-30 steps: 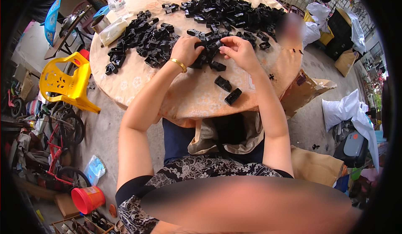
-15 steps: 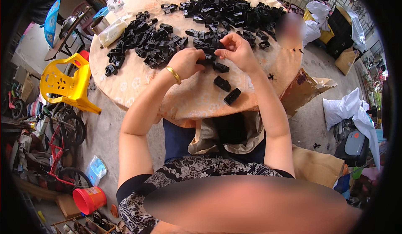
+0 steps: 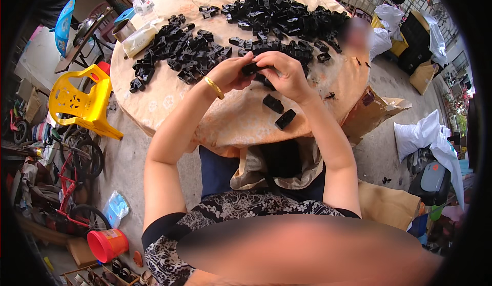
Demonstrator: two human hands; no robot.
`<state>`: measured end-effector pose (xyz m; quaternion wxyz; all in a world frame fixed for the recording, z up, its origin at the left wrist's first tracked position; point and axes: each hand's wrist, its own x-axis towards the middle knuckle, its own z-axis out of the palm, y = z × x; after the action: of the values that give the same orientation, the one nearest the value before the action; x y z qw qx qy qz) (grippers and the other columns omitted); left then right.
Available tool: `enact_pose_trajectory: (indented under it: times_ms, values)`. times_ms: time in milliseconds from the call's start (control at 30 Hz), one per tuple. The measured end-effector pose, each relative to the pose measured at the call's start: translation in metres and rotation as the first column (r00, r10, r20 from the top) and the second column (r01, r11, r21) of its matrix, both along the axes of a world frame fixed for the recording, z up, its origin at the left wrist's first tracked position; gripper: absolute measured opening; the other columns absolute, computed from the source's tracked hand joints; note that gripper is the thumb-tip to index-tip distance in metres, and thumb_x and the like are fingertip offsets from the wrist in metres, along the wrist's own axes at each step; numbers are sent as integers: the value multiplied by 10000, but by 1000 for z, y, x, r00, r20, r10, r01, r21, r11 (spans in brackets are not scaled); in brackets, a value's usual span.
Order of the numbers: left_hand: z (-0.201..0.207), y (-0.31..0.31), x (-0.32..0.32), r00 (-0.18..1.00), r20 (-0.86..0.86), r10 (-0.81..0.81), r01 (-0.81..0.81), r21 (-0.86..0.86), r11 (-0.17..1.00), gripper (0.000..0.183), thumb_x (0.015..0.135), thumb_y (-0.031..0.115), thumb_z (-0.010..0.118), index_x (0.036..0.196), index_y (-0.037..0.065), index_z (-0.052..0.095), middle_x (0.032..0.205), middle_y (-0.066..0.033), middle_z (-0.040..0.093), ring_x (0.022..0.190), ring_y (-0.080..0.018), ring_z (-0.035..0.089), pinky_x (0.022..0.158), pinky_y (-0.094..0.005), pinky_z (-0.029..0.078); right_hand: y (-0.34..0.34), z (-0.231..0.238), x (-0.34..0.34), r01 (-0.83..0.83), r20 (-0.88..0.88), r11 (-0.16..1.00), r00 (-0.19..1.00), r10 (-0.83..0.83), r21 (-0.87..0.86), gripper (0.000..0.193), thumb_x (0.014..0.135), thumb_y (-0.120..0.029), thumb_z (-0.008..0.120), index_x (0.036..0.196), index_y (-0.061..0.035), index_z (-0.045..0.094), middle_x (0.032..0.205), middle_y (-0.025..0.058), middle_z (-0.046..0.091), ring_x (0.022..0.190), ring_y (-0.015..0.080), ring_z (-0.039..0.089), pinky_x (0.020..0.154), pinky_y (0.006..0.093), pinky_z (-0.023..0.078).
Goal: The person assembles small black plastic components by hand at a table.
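Black in colour, a small piece (image 3: 250, 69) is forming the centre of the clock face and is being gripped between 2 bare hands, over the near half of a round table. The left hand (image 3: 231, 74), at 9 o'clock, is pinching the piece with thumb and fingers; the right hand (image 3: 284, 76), at 3 o'clock, is clamping on it from the opposite side, its fingers partly hiding it. A gold-coloured bracelet (image 3: 214, 88) is encircling the left wrist. At 5 o'clock, 2 loose black blocks (image 3: 273, 103) are lying near each other. Farther out, a heap of black parts (image 3: 174, 50) is spreading between 9 and 10 o'clock, while a larger heap (image 3: 292, 14) is extending around 1 o'clock. Beneath them, a patterned orange tablecloth (image 3: 215, 124) is covering the table. At 10 o'clock a clear bottle (image 3: 142, 3) is standing, with a pale packet (image 3: 138, 39) lying nearer the person. At 6 o'clock an open sack (image 3: 246, 169) is hanging below the table edge. Beyond the table, a yellow chair (image 3: 88, 103) is standing between 8 and 9 o'clock, a red bucket (image 3: 107, 244) is tilting at 7 o'clock, and a white sack (image 3: 416, 135) is resting near 4 o'clock.
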<state>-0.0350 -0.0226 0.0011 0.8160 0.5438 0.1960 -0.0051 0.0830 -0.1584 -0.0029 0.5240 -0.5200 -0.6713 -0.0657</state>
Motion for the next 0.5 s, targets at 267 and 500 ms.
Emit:
enact_pose_trajectory:
  times_ms: [267,500]
  values:
    - [-2,11,-3,994,8,-110,109,91,990,381,877,430,435,897,63,537,672,-50,573,443,-89,469,368,-187,353,-1,-3,-4,10,-52,999,999,-13,-49,310,657,35,634,942,-68,568,895,79,615,805,246,594,697,307,490]
    - [9,-4,-8,975,67,-213,161,451,878,344,816,227,599,1059,-1,516,804,-61,604,606,-117,595,529,-212,484,-3,0,-7,23,-87,986,995,-38,-166,554,648,16,640,1161,-110,470,923,69,624,781,217,601,697,296,484]
